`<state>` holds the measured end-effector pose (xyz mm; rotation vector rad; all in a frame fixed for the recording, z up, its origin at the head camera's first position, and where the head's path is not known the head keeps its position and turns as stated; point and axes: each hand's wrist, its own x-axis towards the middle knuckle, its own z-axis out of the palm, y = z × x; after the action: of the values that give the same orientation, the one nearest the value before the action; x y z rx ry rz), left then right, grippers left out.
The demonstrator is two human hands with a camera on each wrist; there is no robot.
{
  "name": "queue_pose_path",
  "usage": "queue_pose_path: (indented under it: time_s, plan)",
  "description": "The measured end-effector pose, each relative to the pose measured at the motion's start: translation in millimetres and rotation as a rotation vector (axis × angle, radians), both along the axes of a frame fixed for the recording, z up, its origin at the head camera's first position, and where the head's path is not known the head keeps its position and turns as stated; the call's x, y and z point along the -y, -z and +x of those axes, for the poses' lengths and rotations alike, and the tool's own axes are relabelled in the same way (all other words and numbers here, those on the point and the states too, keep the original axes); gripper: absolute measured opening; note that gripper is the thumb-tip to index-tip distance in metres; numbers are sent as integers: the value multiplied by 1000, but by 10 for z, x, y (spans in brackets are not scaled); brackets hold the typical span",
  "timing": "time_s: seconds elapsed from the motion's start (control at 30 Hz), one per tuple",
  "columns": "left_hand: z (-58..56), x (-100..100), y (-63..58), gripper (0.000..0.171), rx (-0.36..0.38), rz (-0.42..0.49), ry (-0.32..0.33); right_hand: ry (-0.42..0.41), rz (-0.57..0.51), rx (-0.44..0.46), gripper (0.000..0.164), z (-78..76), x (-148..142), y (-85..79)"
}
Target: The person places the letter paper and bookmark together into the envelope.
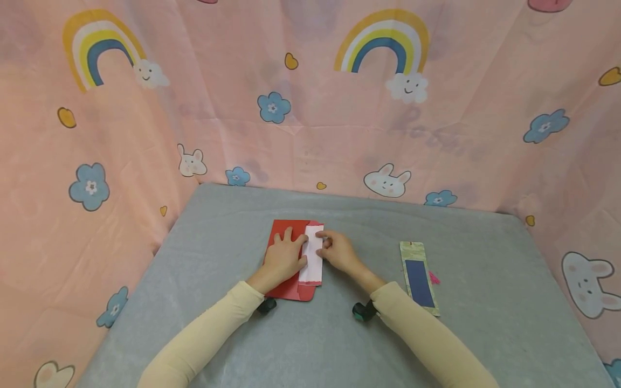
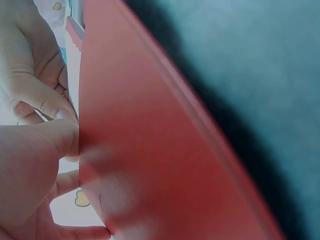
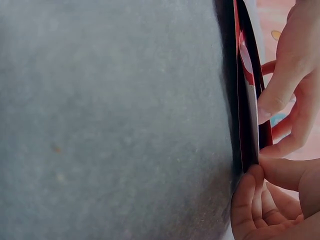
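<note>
A red envelope (image 1: pixel 291 290), which looks folded, lies on the grey table. Along its right side runs a white paper strip (image 1: pixel 314 269) with pinkish-red ends. My left hand (image 1: pixel 283 257) rests on the envelope, fingers spread, the thumb reaching the strip. On the strip's right edge, my right hand (image 1: pixel 338 250) pinches with thumb and forefinger. The right wrist view shows this pinch low down, with the strip (image 3: pixel 252 120) standing edge-on between red layers. In the left wrist view the red paper (image 2: pixel 145 125) fills the middle and hides part of the left fingers.
A green bookmark-like card (image 1: pixel 412 251) with a dark blue panel lies to the right, beside the right forearm. Something bright pink (image 1: pixel 434 278) pokes out at its right edge. A pink patterned curtain (image 1: pixel 310 129) hangs behind the grey table (image 1: pixel 485 302) and along both sides.
</note>
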<state>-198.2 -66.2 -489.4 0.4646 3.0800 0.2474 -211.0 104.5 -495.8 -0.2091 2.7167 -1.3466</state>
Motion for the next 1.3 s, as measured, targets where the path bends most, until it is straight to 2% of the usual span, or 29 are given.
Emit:
queue_pose_path:
  time_s: [0.47,0.7,0.93,1.3]
  plan:
    - [-17,-12,34,52,-14,-8,-3,11,-68,-14,41,19,-112,-8]
    - [3,-7,14,56,5,11,-7,34,-29,-33,43,-5,-224,21]
    - [-1,-3,19,55,6,9,-13,-11,22,-79,46,-5,-268,49]
    - [-7,-5,28,54,-3,8,-9,-42,48,-82,46,1,-268,51]
